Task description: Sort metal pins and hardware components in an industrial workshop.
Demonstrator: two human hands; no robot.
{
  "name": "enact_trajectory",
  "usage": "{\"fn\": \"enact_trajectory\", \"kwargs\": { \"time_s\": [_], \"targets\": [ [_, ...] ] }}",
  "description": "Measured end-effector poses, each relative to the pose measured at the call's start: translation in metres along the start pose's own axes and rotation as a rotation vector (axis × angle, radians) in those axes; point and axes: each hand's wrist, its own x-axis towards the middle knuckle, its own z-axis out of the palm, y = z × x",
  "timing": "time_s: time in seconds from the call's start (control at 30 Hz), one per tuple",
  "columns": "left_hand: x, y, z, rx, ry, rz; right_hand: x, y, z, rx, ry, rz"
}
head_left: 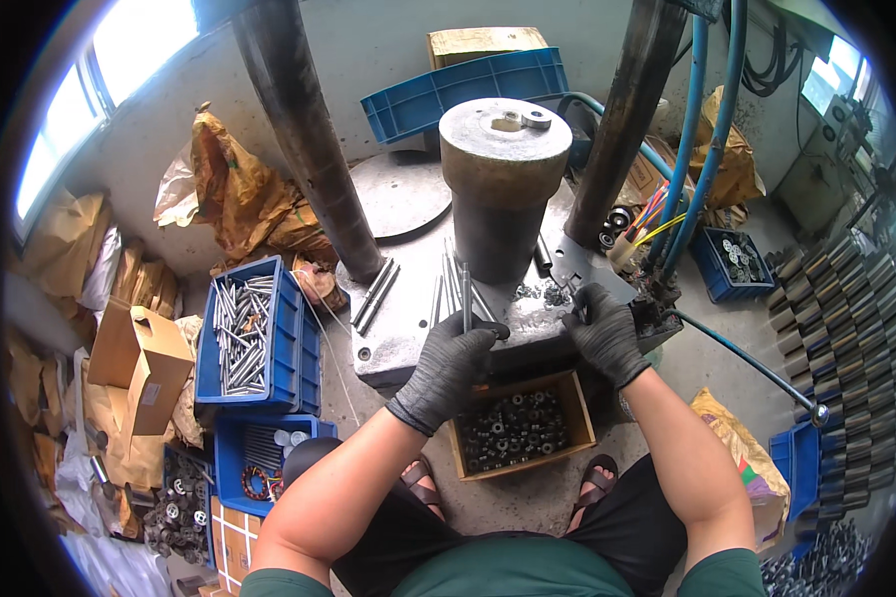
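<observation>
Over the front of the grey metal machine table [404,345], my gloved left hand [446,364] is closed round a slim metal rod [467,291] that points upward. A small dark part shows at that hand's fingertips, its kind unclear. My gloved right hand [607,336], at the table's front right, has its fingers curled together; what they hold, if anything, is hidden. Loose metal rods [376,297] lie on the table left of a thick steel cylinder [500,224]. A metal ring [536,118] sits on the cylinder's top, beside a slot. Dark shavings [556,296] lie near my right hand.
A carton [582,436] of small dark ring-like parts stands on the floor below the table. Two steel columns [314,149] rise from the table. At left is a blue crate [281,373] of rods; at right, blue hoses [695,129] and stacked metal tubes [846,348].
</observation>
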Motion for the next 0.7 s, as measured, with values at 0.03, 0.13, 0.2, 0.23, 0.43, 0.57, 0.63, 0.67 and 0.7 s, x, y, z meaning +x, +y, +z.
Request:
{"fn": "enact_trajectory", "kwargs": {
  "time_s": [0.03,0.13,0.2,0.23,0.43,0.57,0.63,0.67,0.7],
  "targets": [
    [0.001,-0.002,-0.002,-0.029,-0.002,0.000,0.001,-0.005,-0.003,0.092,-0.044,0.136],
    [-0.001,0.002,0.001,-0.052,0.006,-0.004,0.008,0.006,-0.007,0.512,0.022,0.204],
    [-0.002,0.003,0.000,-0.046,0.025,-0.007,0.002,-0.003,-0.024,0.696,-0.039,0.301],
    [-0.002,0.003,0.000,-0.076,0.032,-0.025,-0.001,-0.011,-0.031,0.745,-0.113,0.340],
    [0.004,-0.003,0.000,0.039,-0.025,0.113,-0.026,-0.037,-0.038,0.237,-0.183,-0.063],
    [0.004,-0.004,-0.003,-0.185,-0.051,-0.075,-0.030,-0.071,-0.047,-0.136,-0.079,-0.494],
    [0.006,-0.009,-0.002,-0.221,-0.037,-0.061,-0.031,-0.074,-0.047,-0.173,-0.061,-0.567],
    [0.006,-0.010,-0.001,-0.257,-0.023,-0.048,-0.031,-0.075,-0.047,-0.181,-0.050,-0.589],
    [0.006,-0.010,-0.001,-0.256,-0.023,-0.048,-0.031,-0.074,-0.046,-0.190,-0.038,-0.610]
  ]
}}
